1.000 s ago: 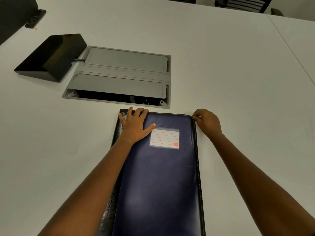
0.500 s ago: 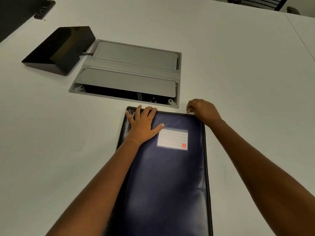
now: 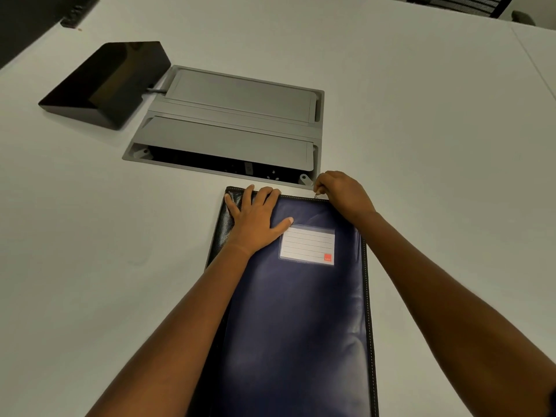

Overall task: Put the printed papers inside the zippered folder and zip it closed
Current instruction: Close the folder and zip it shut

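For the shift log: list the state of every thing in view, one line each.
Dark blue zippered folder: lying flat, cover closed.
Metal zipper pull: on far edge, near right corner.
Left hand: flat, pressing folder.
Right hand: pinching the pull.
Grey recessed cable box: near flap ajar.
Black wedge-shaped device: screen dark.

Near end of the folder (image 3: 301,311) runs off frame at 6 o'clock, and its closed cover hides whatever is inside. At its 1 o'clock corner the zipper pull (image 3: 316,195) is mostly buried under the curled fingers of the right hand (image 3: 343,195), only a sliver of metal showing; red mark on the label (image 3: 307,243) too small to read. Top edge clips the chair (image 3: 460,4) at 1 o'clock and the dark object (image 3: 30,22) at 11 o'clock; open slot of the table box (image 3: 234,121) too dark to make out.
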`<state>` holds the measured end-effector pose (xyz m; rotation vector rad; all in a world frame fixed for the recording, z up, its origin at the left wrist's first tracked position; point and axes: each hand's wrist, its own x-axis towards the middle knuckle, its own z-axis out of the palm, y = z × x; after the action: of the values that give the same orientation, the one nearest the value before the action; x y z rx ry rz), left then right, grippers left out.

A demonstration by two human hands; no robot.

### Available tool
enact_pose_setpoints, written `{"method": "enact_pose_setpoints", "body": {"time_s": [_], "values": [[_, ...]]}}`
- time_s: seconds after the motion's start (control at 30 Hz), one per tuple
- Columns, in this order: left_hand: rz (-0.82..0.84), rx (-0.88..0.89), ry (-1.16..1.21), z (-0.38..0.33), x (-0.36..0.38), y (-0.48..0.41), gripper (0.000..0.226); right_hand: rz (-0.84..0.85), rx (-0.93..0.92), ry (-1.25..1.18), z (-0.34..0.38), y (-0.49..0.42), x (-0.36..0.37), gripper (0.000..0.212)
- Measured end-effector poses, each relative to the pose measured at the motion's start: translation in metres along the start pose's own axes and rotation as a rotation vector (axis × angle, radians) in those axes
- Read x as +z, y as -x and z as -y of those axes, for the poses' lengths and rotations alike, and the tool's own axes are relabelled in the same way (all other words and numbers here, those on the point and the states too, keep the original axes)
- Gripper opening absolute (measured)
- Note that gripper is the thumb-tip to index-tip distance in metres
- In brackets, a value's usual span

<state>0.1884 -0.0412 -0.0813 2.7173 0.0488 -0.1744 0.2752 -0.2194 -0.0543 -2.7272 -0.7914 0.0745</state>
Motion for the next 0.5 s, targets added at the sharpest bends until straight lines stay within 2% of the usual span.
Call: {"method": "enact_pose_setpoints", "body": {"time_s": [0.1, 0.3, 0.5], "values": [[-0.003, -0.009, -0.022, -0.006, -0.004, -0.005, 0.058, -0.038, 0.052, -0.085, 0.006, 0.004, 0.002, 0.016], [-0.116, -0.007, 0.023, -0.051, -0.005, -0.03, 0.034, -0.043, 0.213, -0.32, 0.007, 0.008, -0.003, 0.019], [-0.045, -0.204, 0.206, -0.082, -0.004, -0.05, 0.031, -0.088, 0.274, -0.462, 0.004, 0.016, -0.002, 0.022]]}}
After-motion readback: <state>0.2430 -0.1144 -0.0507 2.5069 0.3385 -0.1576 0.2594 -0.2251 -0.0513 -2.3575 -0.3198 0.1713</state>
